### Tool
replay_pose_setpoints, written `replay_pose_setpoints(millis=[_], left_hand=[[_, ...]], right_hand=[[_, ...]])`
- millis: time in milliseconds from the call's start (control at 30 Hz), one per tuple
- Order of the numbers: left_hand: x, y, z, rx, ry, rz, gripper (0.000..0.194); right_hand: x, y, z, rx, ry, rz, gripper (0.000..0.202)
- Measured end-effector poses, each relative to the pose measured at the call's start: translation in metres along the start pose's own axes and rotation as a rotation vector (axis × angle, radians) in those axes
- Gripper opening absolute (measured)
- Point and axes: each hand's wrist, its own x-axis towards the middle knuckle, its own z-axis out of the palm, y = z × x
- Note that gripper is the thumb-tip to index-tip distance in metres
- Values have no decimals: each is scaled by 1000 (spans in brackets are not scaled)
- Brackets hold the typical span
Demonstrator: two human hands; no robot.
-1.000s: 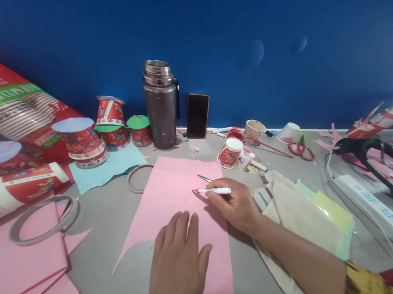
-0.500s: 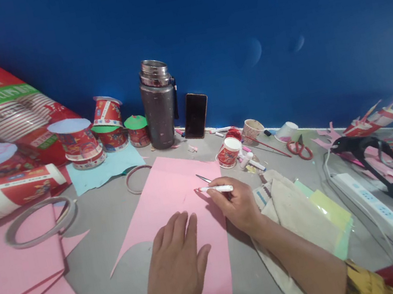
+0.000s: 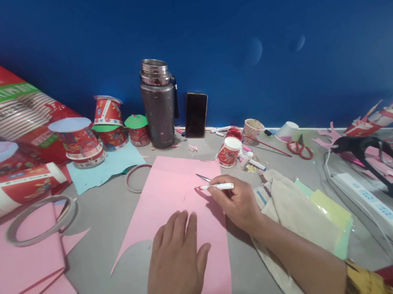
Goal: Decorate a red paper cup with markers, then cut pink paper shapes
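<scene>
A pink sheet of paper (image 3: 165, 188) with a curved piece cut out of its left side lies flat on the grey table. My left hand (image 3: 178, 261) rests flat on its lower part, fingers stretched out. My right hand (image 3: 236, 198) is closed around a white marker (image 3: 222, 186) with a red tip, held low over the paper. A faint curved line shows just left of the tip. From behind my right fingers a pointed metal blade (image 3: 203, 177) sticks out; its other end is hidden, and I cannot tell whether the hand holds it.
Tape rolls (image 3: 42, 220) and folded pink paper (image 3: 16, 270) lie left, near decorated paper cups (image 3: 79, 140). Behind stand a dark flask (image 3: 161, 107) and a phone (image 3: 196, 115). Rightward are a red cup (image 3: 228, 154), red-handled scissors (image 3: 299, 149), a cloth (image 3: 291, 211) and a power strip (image 3: 371, 202).
The faint curved line on the pink paper has grown longer, toward the marker tip. My right hand has shifted very slightly; my left hand stays in place.
</scene>
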Motion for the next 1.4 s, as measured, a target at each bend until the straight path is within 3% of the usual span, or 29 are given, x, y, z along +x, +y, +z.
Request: replay_pose_setpoints(millis=[733,1000,1267,1400], left_hand=[[-1,-3,9,29,167,76,40],[-7,-8,22,14,236,91,40],[-3,-11,12,11,261,127,36],[-6,-12,9,-6,197,126,42]], right_hand=[[5,0,0,34,-41,-6,21],[8,2,-7,3,48,-32,18],[4,-1,-12,84,34,57,16],[4,-2,-11,102,-10,43,15]])
